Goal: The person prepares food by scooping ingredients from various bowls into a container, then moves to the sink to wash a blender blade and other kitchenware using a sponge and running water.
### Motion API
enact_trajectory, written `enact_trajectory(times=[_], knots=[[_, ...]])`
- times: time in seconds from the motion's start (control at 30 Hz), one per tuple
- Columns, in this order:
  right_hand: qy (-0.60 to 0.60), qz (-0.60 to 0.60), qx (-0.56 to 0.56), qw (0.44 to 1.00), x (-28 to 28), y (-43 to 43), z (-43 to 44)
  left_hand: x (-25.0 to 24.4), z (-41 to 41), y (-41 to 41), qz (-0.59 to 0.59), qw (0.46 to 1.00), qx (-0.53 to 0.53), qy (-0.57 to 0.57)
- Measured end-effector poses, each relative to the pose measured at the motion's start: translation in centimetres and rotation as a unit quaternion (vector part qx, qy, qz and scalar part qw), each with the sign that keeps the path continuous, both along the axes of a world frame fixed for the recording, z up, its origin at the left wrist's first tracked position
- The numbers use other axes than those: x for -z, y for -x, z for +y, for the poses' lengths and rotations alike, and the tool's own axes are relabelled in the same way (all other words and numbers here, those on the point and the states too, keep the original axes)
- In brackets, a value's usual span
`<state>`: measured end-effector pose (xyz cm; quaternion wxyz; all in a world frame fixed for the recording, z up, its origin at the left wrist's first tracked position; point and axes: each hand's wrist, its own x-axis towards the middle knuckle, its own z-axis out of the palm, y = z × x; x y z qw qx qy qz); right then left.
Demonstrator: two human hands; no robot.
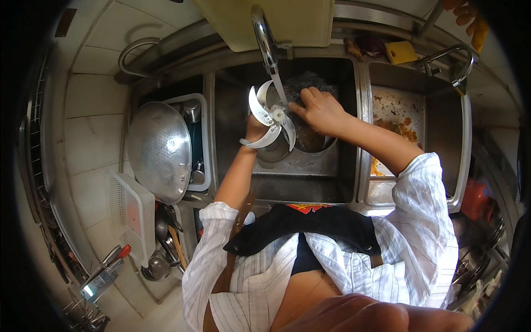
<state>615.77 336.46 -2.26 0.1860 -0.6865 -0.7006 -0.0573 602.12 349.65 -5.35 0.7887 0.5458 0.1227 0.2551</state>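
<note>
A metal rotor with several curved blades and a pale hub (278, 115) is held over the middle sink basin (286, 189). My left hand (254, 129) grips it from behind, so most of those fingers are hidden by the blades. Water runs from the chrome faucet (261, 35) in a stream (280, 89) just beside the hub. My right hand (319, 108) is to the right of the stream, fingers curled and thumb pointing at the hub. Whether it pinches anything small cannot be told. Beneath the hands, a round vessel (330, 146) sits in the basin, partly covered.
The right basin (444, 108) has orange food scraps (402, 128) in it. A perforated metal colander (159, 151) leans at the left beside a white-rimmed tray (204, 124). A yellow sponge (400, 52) rests on the back ledge. Knives (101, 276) stand at the lower left.
</note>
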Motion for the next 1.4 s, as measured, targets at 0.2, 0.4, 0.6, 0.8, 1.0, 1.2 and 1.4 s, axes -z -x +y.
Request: enact_trajectory(times=[0.2,0.4,0.6,0.8,1.0,1.2,1.4], knots=[[0.014,0.002,-0.012,1.0,-0.5,0.8,0.4,1.9,0.4,0.2,0.06,0.998,-0.004,-0.032],[0.036,-0.024,0.021,0.999,0.6,-1.2,-1.5,4.1,2.1,1.8,0.06,0.998,0.0,-0.014],[0.009,-0.014,0.053,0.998,-3.0,-1.6,-1.1,4.3,2.1,1.8,0.013,0.999,-0.002,0.036],[-0.047,0.004,-0.041,0.998,-0.9,0.5,0.3,3.1,1.5,0.5,0.04,0.998,0.036,-0.031],[0.016,0.01,0.02,1.0,0.9,-1.4,-1.6,4.3,1.9,1.5,0.041,0.998,0.035,0.026],[-0.035,0.084,0.007,0.996,-1.8,-3.4,-1.2,5.3,2.3,1.5,0.075,0.995,0.069,0.008],[-0.036,0.163,-0.115,0.979,-1.8,-2.2,0.2,4.0,1.5,1.1,0.078,0.994,0.072,-0.004]])
